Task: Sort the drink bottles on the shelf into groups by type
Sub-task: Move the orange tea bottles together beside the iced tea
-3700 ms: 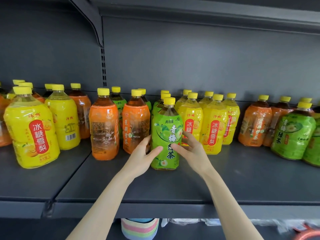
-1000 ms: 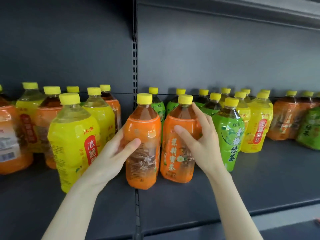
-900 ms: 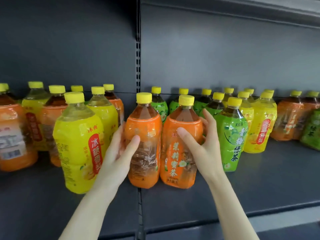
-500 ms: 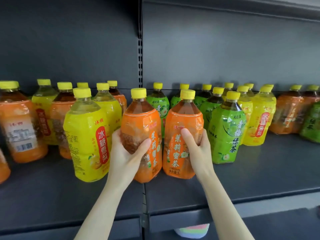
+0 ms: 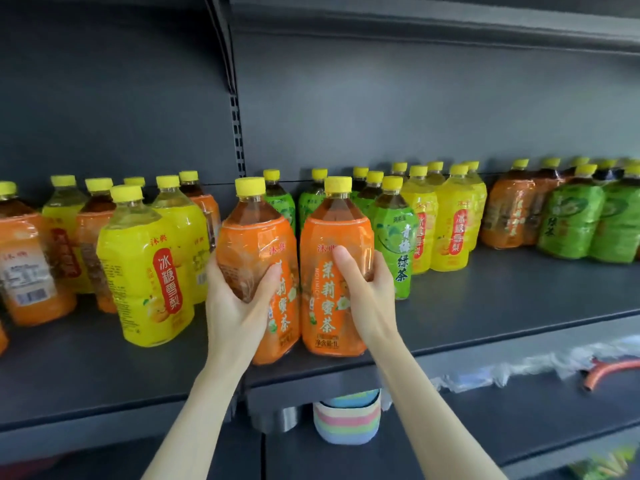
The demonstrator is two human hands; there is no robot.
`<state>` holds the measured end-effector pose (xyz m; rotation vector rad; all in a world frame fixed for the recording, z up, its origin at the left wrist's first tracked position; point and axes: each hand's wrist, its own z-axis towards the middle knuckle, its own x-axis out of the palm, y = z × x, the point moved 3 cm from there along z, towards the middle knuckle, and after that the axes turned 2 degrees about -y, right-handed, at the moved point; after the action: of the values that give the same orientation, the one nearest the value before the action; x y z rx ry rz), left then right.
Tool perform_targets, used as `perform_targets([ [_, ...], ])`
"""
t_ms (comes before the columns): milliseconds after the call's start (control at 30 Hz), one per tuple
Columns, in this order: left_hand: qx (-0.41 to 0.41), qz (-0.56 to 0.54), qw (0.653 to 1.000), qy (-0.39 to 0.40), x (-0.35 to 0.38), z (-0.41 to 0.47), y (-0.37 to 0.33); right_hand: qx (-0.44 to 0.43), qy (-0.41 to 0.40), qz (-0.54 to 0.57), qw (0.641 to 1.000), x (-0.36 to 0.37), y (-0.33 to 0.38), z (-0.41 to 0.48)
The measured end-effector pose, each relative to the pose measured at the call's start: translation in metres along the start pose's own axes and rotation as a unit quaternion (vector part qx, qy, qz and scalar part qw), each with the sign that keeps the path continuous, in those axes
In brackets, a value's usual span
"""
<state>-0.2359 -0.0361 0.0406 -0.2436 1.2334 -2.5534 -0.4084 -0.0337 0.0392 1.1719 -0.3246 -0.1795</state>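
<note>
Two orange-labelled tea bottles with yellow caps stand side by side at the front edge of the dark shelf. My left hand grips the left orange bottle, which tilts a little. My right hand grips the right orange bottle, thumb across its label. A yellow-labelled bottle stands just to the left. A green-labelled bottle stands just to the right.
Mixed orange and yellow bottles crowd the left shelf section. Several green, yellow and orange bottles run along the back to the right, ending in green ones. A striped pastel object and an orange hose lie on the shelf below.
Both hands have drawn the two orange bottles forward to the shelf's front edge. The left bottle has turned so that its front label shows.
</note>
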Motion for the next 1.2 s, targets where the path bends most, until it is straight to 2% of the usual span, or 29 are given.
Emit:
perform_targets([
  [167, -0.005, -0.075, 0.997, 0.014, 0.054, -0.049, -0.055, -0.018, -0.017, 0.0, 1.0, -0.099, 0.033, -0.013],
  [300, -0.051, -0.153, 0.986, 0.044, 0.124, -0.104, -0.094, -0.01, -0.045, -0.034, 0.998, -0.201, 0.05, -0.027],
  [533, -0.088, -0.176, 0.974, 0.11, 0.248, -0.156, -0.121, 0.001, -0.1, -0.074, 0.992, -0.338, 0.063, -0.018],
  [867, -0.055, -0.166, 0.978, 0.115, 0.386, -0.12, -0.102, -0.028, -0.107, -0.083, 0.99, -0.427, 0.047, 0.101],
  [1200, -0.067, -0.125, 0.984, 0.112, 0.497, -0.097, -0.07, -0.016, -0.053, -0.071, 0.996, -0.481, 0.012, 0.213],
])
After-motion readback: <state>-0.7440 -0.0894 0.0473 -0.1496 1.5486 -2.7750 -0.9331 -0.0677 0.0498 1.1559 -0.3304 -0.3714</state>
